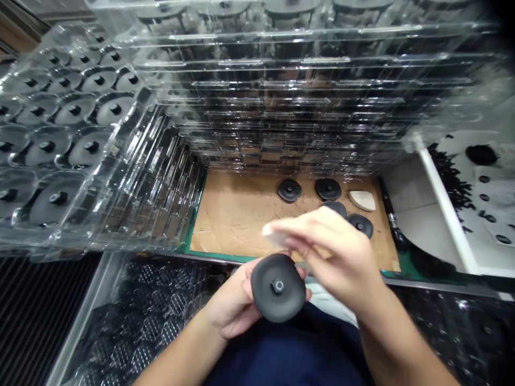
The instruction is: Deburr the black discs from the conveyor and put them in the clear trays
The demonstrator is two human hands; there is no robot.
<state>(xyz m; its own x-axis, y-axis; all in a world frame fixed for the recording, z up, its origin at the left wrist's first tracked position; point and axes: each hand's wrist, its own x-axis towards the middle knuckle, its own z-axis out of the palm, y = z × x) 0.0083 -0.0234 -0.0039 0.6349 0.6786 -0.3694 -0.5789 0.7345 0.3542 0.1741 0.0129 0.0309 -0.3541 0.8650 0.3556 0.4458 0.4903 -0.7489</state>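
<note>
Left grip (pixel 229 303) holds black disc (pixel 267 295), right grip (pixel 336 260) white pad (pixel 269 231), over cardboard (pixel 237 214) by clear trays (pixel 281 96).

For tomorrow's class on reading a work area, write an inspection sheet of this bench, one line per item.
Surface: cardboard sheet over a green mat.
Job's things: left hand holds a black disc with a central hexagonal stud; right hand holds a blurred white pad above it.
Clutter: four more black discs and a white wedge on the cardboard.
Grippers: two bare hands, no gloves.
Cables: nothing seen.
Surroundings: stacked clear plastic trays beyond; white-walled bin with small black parts at right.
</note>
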